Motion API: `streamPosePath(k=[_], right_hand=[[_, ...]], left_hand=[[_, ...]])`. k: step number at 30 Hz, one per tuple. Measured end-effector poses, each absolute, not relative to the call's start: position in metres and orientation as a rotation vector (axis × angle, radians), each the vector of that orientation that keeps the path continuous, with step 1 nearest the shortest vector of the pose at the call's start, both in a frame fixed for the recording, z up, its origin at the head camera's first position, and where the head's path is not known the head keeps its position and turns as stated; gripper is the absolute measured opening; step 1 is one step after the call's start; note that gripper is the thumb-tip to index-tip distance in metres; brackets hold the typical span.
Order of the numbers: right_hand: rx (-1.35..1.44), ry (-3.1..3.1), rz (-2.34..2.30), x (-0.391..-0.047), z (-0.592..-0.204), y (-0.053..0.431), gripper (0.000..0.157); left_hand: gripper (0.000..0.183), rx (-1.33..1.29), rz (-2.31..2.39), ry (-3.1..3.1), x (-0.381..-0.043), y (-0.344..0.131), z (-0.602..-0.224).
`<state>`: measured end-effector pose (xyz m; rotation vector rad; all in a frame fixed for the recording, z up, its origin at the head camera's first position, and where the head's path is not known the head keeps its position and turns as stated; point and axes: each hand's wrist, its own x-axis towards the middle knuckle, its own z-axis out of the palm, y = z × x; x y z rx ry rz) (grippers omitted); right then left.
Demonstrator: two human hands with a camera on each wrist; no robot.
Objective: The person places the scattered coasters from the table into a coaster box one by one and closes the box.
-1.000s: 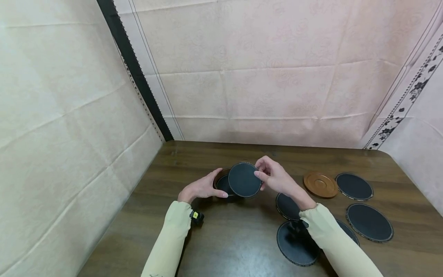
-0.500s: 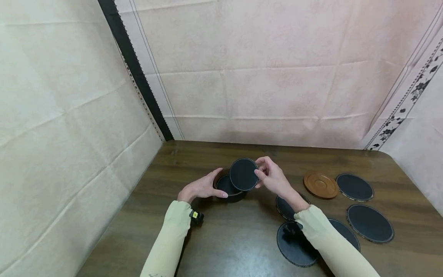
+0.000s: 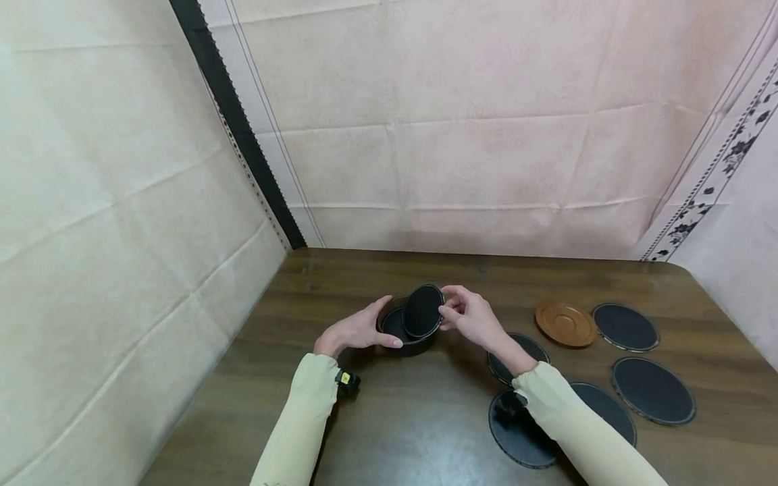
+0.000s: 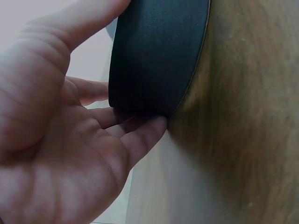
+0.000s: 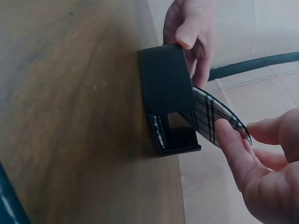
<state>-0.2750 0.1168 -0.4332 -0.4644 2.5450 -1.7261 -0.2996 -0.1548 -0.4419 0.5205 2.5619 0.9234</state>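
Observation:
A low round black coaster holder (image 3: 415, 348) stands on the table, with a cut-out in its wall that shows in the right wrist view. My left hand (image 3: 357, 329) grips its left side, thumb in front and fingers behind; the left wrist view has the fingers right against the outer wall. Between thumb and fingers of my right hand (image 3: 473, 318) is the edge of a round black coaster (image 3: 423, 310). This coaster is tilted steeply, its lower edge within the holder's opening. Its underside (image 5: 208, 116) has a plaid pattern. Another dark round surface (image 3: 395, 322) lies inside the holder.
Several black coasters lie flat on the right: one coaster (image 3: 529, 346) partly under the right forearm, another (image 3: 516, 432) nearer, others (image 3: 653, 390) farther right. A brown round wooden disc (image 3: 565, 325) lies beside the back coaster (image 3: 626, 327). Cloth walls (image 3: 474, 169) enclose the wooden table (image 3: 389, 418).
My right hand has moved slightly left, bringing the coaster over the holder and tilting it more steeply, its lower edge now in the opening. My left hand has stayed on the holder.

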Motion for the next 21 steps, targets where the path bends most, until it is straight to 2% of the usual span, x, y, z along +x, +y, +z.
streamPosePath(k=[13, 21], right_hand=[[-0.539, 2.533, -1.585, -0.2708, -0.4402, 0.1085, 0.044], [-0.646, 2.507, -1.495, -0.2706, -0.4360, 0.1117, 0.035]], left_hand=[[0.113, 0.548, 0.962, 2.550, -0.2998, -0.1544, -0.4436], [0.114, 0.535, 0.928, 2.570, -0.2997, -0.1543, -0.4446]])
